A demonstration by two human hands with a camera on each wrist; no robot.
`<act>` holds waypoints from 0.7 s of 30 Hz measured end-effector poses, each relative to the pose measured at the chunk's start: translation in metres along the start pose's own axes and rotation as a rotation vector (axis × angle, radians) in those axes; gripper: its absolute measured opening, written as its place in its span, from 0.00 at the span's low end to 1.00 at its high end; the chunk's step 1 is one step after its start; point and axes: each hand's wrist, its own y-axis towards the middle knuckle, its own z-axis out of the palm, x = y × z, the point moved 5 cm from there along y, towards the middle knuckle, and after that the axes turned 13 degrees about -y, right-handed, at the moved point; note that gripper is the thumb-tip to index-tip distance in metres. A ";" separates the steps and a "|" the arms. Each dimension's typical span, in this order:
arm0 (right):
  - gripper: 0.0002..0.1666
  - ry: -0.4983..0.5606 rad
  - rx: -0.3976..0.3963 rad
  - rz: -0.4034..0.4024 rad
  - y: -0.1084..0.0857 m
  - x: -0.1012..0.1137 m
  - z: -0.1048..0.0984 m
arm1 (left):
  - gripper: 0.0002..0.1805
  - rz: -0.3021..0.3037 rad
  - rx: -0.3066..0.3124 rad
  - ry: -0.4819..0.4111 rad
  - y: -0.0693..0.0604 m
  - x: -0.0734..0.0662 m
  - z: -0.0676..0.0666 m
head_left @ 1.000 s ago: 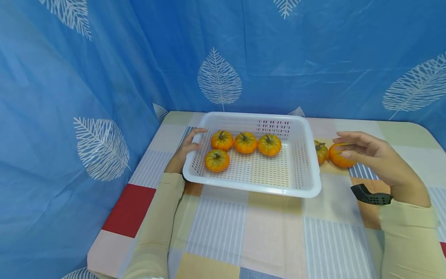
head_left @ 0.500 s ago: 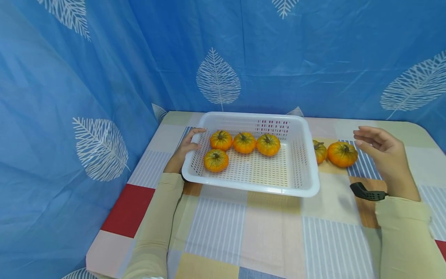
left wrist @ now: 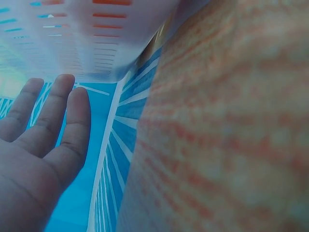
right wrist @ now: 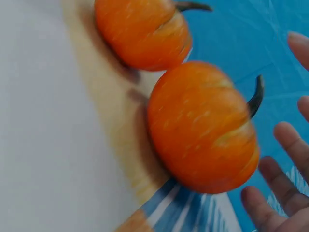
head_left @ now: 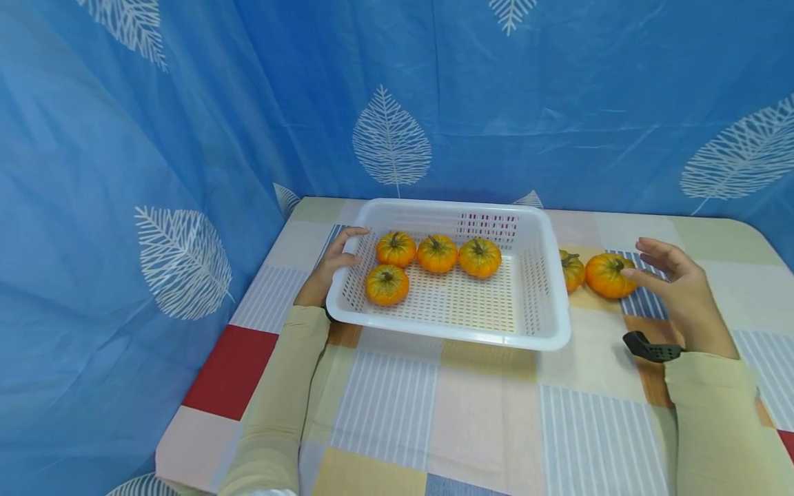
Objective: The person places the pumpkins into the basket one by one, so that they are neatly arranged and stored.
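Observation:
A white plastic basket [head_left: 434, 331] holds several small orange pumpkins, one of them a front pumpkin [head_left: 387, 285]. At its left rim is my left hand [head_left: 325, 270]; in the left wrist view, loosely straight fingers [left wrist: 77, 121] extend beside the basket wall [left wrist: 104, 53]. Right of the basket, two more pumpkins sit on the cloth: one partly hidden pumpkin [head_left: 572, 271] behind the basket wall, and a larger pumpkin [head_left: 610, 277] next to it. My right hand [head_left: 682, 293] is just right of the larger pumpkin, fingers spread and holding nothing; whether the thumb touches it cannot be told.
A patchwork tablecloth [head_left: 477, 427] covers the table. Blue leaf-print curtains [head_left: 465, 103] hang behind it and along its left side. A black wrist strap [head_left: 651, 348] is on the right wrist.
The right hand drew back to the right from over the larger pumpkin, then came slightly back toward it. The left hand, basket and pumpkins stay in place.

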 end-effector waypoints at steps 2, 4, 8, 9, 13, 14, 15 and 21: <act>0.43 -0.026 0.059 0.022 0.001 -0.006 0.004 | 0.30 -0.002 -0.004 -0.003 0.000 0.000 0.000; 0.46 -0.043 0.105 0.030 0.002 -0.011 0.008 | 0.30 0.000 -0.002 -0.003 0.001 0.001 -0.001; 0.49 -0.051 0.137 0.040 0.004 -0.019 0.013 | 0.30 0.002 0.008 -0.002 0.001 0.001 -0.001; 0.49 -0.047 0.143 0.040 0.004 -0.021 0.014 | 0.30 0.003 0.011 0.000 0.001 0.001 0.000; 0.50 -0.047 0.167 0.048 0.006 -0.026 0.017 | 0.31 0.007 0.013 0.007 0.002 0.000 0.000; 0.50 -0.052 0.177 0.050 0.007 -0.028 0.018 | 0.31 0.005 0.012 0.007 0.002 0.000 0.000; 0.51 -0.053 0.186 0.050 0.007 -0.029 0.018 | 0.31 0.006 0.010 0.006 0.002 0.000 0.000; 0.53 -0.104 0.202 0.044 0.009 -0.033 0.020 | 0.30 -0.003 0.001 0.019 0.001 0.001 -0.001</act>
